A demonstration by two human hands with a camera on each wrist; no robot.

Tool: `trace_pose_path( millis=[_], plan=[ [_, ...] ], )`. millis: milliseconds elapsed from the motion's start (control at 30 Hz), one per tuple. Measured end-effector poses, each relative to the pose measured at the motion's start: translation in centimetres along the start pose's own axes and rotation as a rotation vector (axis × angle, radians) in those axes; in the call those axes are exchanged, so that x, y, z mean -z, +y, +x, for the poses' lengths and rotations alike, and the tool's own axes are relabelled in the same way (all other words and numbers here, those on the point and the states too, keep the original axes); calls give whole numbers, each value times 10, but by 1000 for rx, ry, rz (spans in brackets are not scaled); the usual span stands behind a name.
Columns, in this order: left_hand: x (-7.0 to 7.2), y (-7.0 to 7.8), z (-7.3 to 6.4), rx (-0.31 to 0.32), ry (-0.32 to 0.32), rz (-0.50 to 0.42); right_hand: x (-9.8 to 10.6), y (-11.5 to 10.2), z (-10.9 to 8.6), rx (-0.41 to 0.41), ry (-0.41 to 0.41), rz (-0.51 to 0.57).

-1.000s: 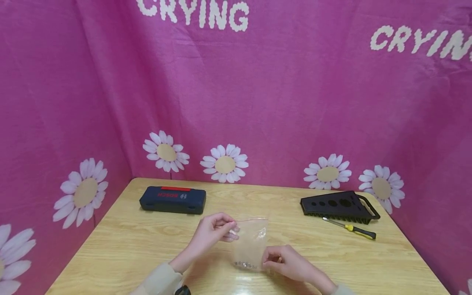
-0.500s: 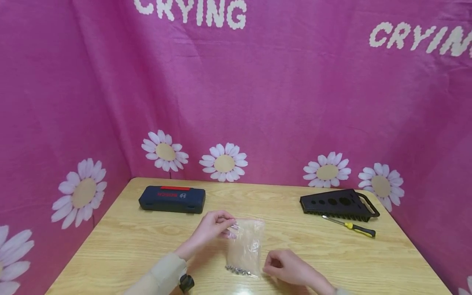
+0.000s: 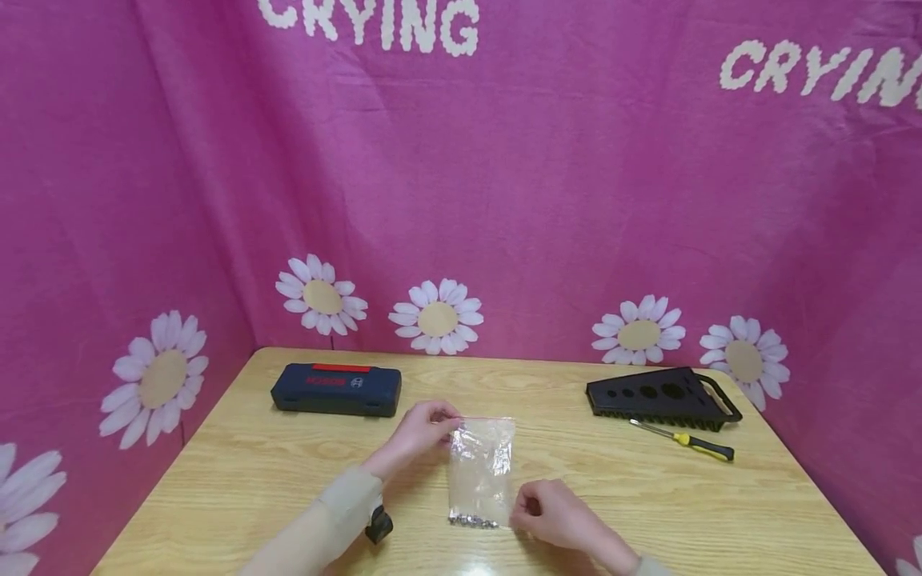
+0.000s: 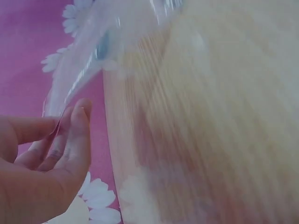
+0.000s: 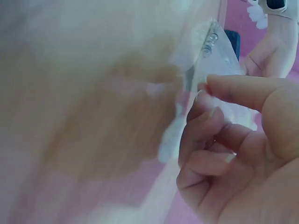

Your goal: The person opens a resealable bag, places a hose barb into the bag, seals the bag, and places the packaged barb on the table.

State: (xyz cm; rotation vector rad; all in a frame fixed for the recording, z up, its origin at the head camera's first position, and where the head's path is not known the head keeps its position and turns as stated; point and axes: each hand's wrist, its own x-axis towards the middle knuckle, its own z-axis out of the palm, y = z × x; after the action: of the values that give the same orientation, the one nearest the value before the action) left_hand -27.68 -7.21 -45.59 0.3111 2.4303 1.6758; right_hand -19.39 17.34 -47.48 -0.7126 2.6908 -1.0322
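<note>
A clear zip-lock bag [image 3: 481, 472] with a red seal line hangs between my hands, several small shiny metal pieces [image 3: 472, 522] gathered along its bottom. My left hand [image 3: 425, 428] pinches the bag's upper left corner beside the seal. In the left wrist view, the left thumb and fingers [image 4: 77, 126] meet on the thin plastic edge. At the lower right corner is my right hand [image 3: 551, 514], its thumb and index finger pinching the plastic, the other fingers curled. The right wrist view shows the bag [image 5: 217, 60] running behind those fingertips.
A dark blue Bosch case [image 3: 336, 390] with a red strip lies at the back left of the wooden table [image 3: 238, 496]. At the back right are a black holder with a handle [image 3: 663, 398] and a yellow-and-black screwdriver [image 3: 684, 440]. Pink flowered cloth [image 3: 504, 200] surrounds the table.
The left hand has moved the top of the bag slightly up and away. The right hand, apart from the bag half a second ago, is at its lower corner again.
</note>
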Motion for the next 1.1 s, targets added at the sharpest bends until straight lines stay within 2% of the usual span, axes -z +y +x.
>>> trace_pose_path(
  millis=[233, 467, 633, 800, 1100],
  plan=[
    [-3, -7, 19, -80, -23, 201, 8, 8, -2, -68, 73, -103],
    [-8, -11, 31, -141, -22, 317, 4, 11, -1, -88, 120, -199],
    [-11, -13, 35, -109, -12, 335, 5, 9, -1, -115, 132, -211],
    [-13, -16, 38, -70, 13, 347, 6, 9, -1, -98, 122, -185],
    [-19, -17, 47, -94, 76, 445, 8, 12, -1, -57, 115, -167]
  ],
)
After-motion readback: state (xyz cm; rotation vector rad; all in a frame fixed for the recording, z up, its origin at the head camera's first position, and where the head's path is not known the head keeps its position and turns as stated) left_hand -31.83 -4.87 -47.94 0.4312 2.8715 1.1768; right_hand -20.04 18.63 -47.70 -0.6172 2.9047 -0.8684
